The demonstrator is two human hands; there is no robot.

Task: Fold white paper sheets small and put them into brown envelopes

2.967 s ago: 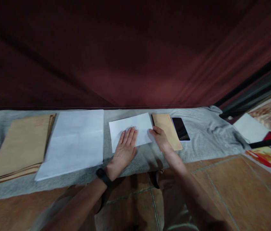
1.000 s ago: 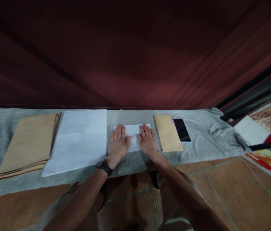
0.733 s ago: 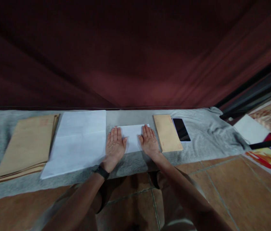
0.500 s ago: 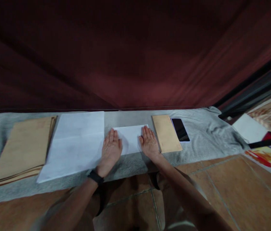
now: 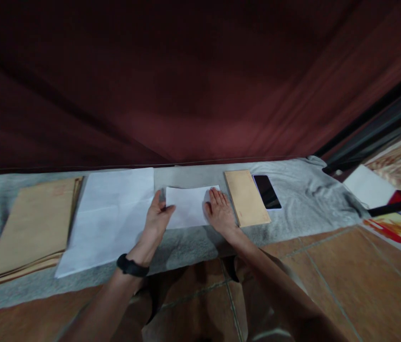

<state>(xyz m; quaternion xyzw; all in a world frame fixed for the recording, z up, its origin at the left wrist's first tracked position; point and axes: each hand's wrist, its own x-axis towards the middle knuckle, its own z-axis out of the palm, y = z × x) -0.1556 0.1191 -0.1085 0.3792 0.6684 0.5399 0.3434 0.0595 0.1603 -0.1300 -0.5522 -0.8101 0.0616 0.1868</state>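
A narrow white paper (image 5: 188,206), much smaller than the large sheets, lies in front of me on the grey cloth. My left hand (image 5: 155,217), with a black band on its wrist, is at the paper's left edge, thumb over the top and fingers curled at the side; that edge looks slightly raised. My right hand (image 5: 220,212) lies flat with its fingers out, pressing on the paper's right end. Just beyond it is a small brown envelope stack (image 5: 247,198). Large white sheets (image 5: 109,213) lie left of my left hand.
Large brown envelopes (image 5: 32,225) are piled at the far left. A phone (image 5: 267,192) lies beside the small envelopes. The grey cloth (image 5: 310,204) covers a long narrow surface, with a dark red curtain (image 5: 200,95) behind it and a tiled floor (image 5: 328,270) in front.
My left hand has gone from lying flat on the paper's left end to curling around its edge, turning onto its side. My right hand stays flat in place.
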